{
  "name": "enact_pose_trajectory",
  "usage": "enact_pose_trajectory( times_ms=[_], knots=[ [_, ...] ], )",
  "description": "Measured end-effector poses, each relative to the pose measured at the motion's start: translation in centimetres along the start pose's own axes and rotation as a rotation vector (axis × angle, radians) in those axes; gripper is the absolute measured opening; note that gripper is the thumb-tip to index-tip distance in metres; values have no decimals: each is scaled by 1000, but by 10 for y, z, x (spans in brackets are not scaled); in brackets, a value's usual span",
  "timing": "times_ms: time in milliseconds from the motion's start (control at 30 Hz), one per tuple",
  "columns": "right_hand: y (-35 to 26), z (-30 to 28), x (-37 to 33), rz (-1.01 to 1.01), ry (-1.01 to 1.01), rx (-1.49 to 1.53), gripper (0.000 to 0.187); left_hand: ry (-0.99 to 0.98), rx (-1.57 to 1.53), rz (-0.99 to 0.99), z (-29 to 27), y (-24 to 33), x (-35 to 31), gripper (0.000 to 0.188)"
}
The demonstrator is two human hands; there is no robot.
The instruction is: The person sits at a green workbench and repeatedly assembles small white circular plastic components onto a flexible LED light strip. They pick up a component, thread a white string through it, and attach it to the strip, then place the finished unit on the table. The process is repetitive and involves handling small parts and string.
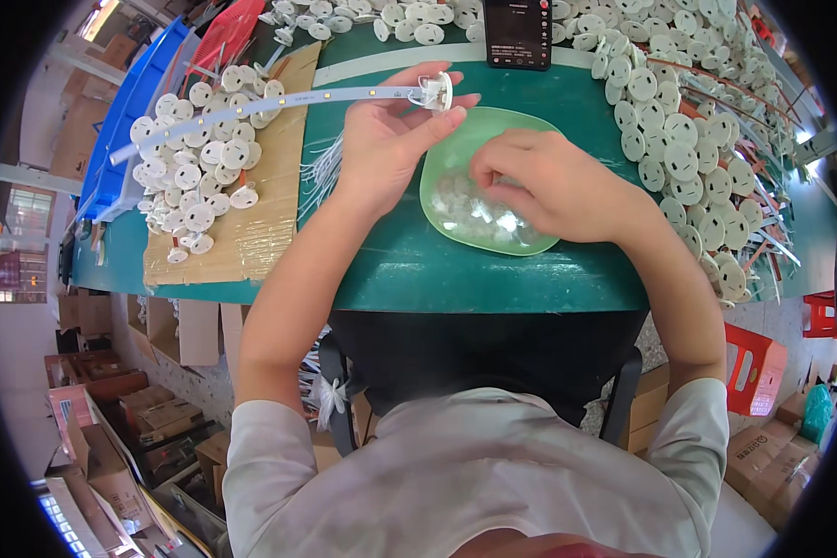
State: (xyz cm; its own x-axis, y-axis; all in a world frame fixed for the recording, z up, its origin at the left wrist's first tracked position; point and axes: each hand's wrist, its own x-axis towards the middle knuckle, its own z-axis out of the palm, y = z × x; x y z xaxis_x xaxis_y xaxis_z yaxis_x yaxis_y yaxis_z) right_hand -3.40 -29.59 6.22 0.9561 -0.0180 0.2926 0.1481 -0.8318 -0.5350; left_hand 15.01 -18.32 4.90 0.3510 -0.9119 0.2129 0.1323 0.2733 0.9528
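Note:
My left hand (381, 144) grips a white round end cap (444, 91) between thumb and fingers, above the far side of the bowl. From that cap a thin LED strip (321, 97) stretches out to the left, dotted with small yellow chips. My right hand (563, 186) reaches into a light green bowl (507, 116), its fingers curled and pressed together. Small clear, shiny pieces (474, 216) lie in the bowl beneath it. Whatever sits between the right fingertips is hidden.
White caps on strips are heaped on cardboard (274, 223) at left and in a large pile (679, 158) at right. A phone (518, 37) stands at the back. Thin white wires (322, 175) lie beside my left forearm. A blue bin (135, 121) stands far left.

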Motion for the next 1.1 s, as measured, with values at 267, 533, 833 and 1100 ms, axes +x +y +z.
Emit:
enact_pose_trajectory(
  times_ms=[267,533,833,1100],
  knots=[
    [4,1,-2,-53,-112,-21,17,19,43,4,1,-3,-1,51],
    [5,-6,-1,-11,30,70,14,38,139,44,5,0,-8,50],
    [5,-2,-2,275,105,388,22,44,155,102,4,-1,-5,45],
    [3,-2,0,368,135,677,20,25,152,67,4,1,-9,48]
  ],
)
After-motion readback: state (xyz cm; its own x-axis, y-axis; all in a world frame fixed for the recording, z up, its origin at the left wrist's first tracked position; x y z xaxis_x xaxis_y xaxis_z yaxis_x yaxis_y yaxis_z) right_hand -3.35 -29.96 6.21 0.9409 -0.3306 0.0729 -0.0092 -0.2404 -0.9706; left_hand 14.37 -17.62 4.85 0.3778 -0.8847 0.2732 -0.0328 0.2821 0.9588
